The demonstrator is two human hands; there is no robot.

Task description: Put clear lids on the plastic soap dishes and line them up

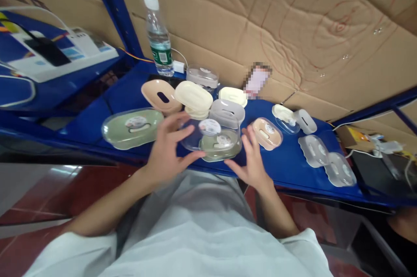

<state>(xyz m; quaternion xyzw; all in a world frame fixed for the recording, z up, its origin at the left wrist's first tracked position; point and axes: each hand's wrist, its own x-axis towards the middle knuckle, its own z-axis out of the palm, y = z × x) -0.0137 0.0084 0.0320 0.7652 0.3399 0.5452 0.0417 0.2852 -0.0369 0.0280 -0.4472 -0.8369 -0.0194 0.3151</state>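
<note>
A: Principal item?
B: Clear lid (197, 140), one; oval, transparent, glossy. It overlaps a pale green dish (216, 152), also oval, with rounded ends.
A: Position?
B: Near the front edge of the blue tabletop (286, 166), between the two hands. Left hand (166, 149) at the lid's left end; right hand (252, 162) just beside its right end.
A: Condition of the hands?
B: Both curved, thumbs parted from the fingers. Whether either grips the lid, cannot tell.
A: Markings?
B: Lid: white oval sticker (209, 127), print too small to read. Dish: pale sticker (223, 139), likewise.
A: Elsewhere?
B: Left, green lidded box (130, 131), white sticker. Right, peach lidded box (266, 134), round sticker. Behind, water bottle (159, 42), white cap, green label, lettering illegible.
</note>
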